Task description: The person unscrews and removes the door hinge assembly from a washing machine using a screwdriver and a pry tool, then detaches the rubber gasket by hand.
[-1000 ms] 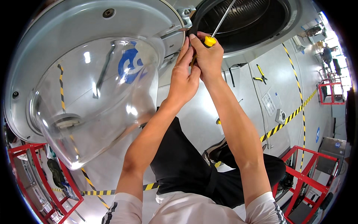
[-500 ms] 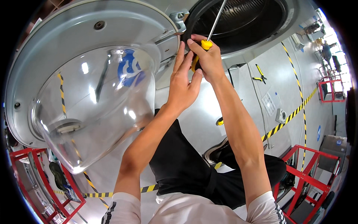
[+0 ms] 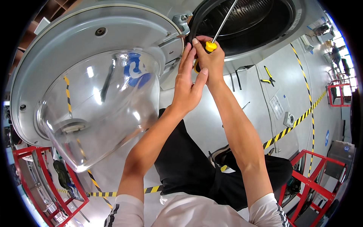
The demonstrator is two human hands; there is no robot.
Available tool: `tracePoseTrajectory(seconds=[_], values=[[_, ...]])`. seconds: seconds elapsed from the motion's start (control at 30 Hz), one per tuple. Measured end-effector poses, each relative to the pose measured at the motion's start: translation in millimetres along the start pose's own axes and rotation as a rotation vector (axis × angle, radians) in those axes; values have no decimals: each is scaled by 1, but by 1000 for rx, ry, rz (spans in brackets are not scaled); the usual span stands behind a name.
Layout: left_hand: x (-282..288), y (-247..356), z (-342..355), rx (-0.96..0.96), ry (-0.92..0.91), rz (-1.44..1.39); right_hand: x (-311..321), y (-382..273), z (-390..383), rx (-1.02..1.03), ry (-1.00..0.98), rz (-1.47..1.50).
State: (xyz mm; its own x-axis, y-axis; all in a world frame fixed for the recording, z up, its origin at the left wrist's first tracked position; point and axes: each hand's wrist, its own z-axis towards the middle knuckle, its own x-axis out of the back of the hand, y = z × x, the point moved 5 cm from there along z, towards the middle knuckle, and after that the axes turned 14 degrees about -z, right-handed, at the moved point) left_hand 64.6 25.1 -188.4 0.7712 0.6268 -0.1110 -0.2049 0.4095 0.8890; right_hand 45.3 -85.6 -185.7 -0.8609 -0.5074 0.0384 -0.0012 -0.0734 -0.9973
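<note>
"Gripping that screwdriver (image 3: 211, 46) with which hand?"
"My right hand (image 3: 213, 63) is nearer, wrapped round it; it slants up and right across the drum (image 3: 261, 17). Left hand (image 3: 187, 90) just beside, fingers straight, thumb apart. Can't tell if they touch the black seal (image 3: 194, 27) tbh."

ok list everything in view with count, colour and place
Screwdriver: 1, yellow handle, metal shaft, in right hand
Round door: 1, grey with clear bowl, upper left
Drum opening: 1, black, top, right of door
Pliers: 1, yellow and black, floor, right
Sheet: 1, white, floor, below pliers
Small box: 1, white, floor, below sheet
Striped tape: several runs, yellow and black, floor
Racks: at least 3, red, lower corners and far right
Round mark: 1, blue, floor, right
Trousers: 1 pair, black, lower centre
Shirt: 1, white, bottom
Left hand: 1, bare, beside right hand
Right hand: 1, bare, around screwdriver handle
</note>
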Motion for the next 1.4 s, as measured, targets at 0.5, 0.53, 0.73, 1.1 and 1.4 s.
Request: tracePoseTrajectory(seconds=[0.5, 0.53, 0.73, 1.1, 1.4], values=[[-1, 2, -2, 21, -8, -167, 2, -3, -1, 29, -23, -115], [-2, 3, -2, -3, -19, -123, 2, -1, -1, 42, 24, -131], [-1, 16, -6, -80, 5, 196, -9, 7, -8, 339, 289, -345], [6, 16, -3, -81, 26, 185, -4, 19, 4, 208, 100, -205], [6, 11, -5, -9, 127, 40, 0, 8, -2, 116, -10, -23]])
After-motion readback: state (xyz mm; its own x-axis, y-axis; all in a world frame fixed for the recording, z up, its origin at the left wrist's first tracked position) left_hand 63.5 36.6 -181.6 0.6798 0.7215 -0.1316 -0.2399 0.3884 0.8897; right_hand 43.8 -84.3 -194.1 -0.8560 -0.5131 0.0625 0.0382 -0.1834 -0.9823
